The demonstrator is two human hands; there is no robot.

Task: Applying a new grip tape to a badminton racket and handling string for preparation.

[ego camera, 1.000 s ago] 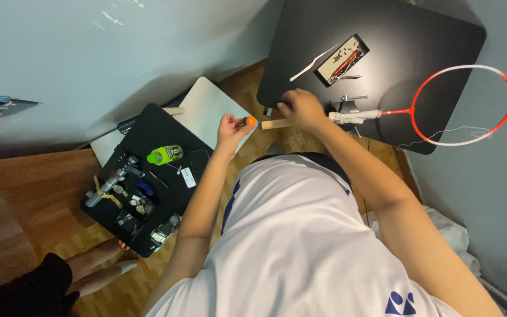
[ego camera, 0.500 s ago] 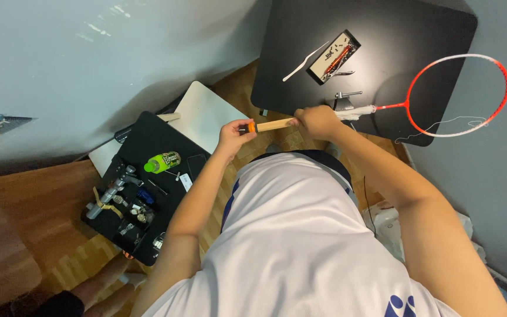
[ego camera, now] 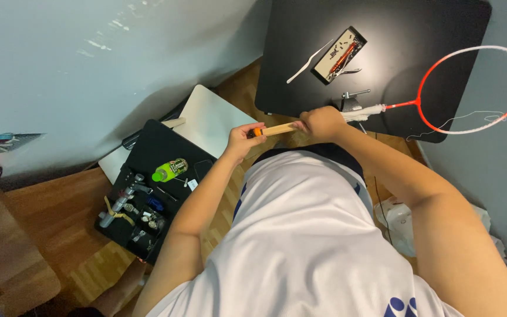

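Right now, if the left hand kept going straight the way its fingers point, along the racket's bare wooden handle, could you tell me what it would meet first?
Probably the right hand, which grips the same wooden handle just beyond the left hand.

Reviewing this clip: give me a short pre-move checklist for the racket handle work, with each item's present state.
1. Left hand grips the butt end of the bare wooden handle: ok.
2. Right hand closed around the handle near the shaft: ok.
3. Racket head rests over the black table, partly past its edge: ok.
4. Loose string hanging from the racket head, clear of the hands: ok.
5. Tool tray with green bottle lies to the left, beside the left arm: ok.
6. Orange item at the left fingertips, tape or cap: cannot tell.
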